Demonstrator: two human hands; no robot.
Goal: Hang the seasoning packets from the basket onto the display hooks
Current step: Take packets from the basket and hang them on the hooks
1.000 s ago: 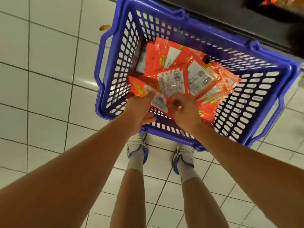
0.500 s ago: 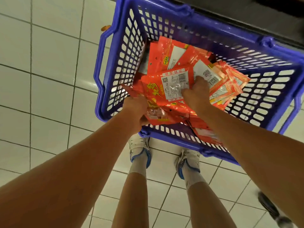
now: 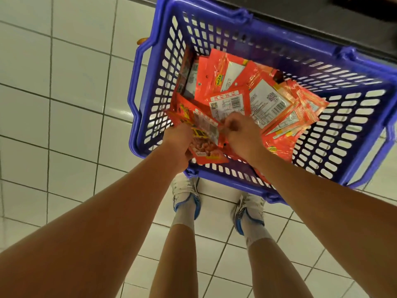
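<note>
White floor tiles (image 3: pixel 64 104) fill the left side. Next comes the blue basket (image 3: pixel 148 117), its slotted walls standing on the floor beside a dark shelf base (image 3: pixel 311 24) at the top. The left hand (image 3: pixel 179 145) reaches over the basket's near rim, fingers curled round the lower edge of a small fan of red packets (image 3: pixel 202 134) — the front one shows a food picture. The right hand (image 3: pixel 242 136) is just beside it, fingertips pinched on the upper edge of the same bunch. Behind and to the right, the other packets (image 3: pixel 268 100) lie loose in a heap on the basket floor, many label side up with barcodes showing. Below the basket — two white shoes (image 3: pixel 187 194) with blue trim.
</note>
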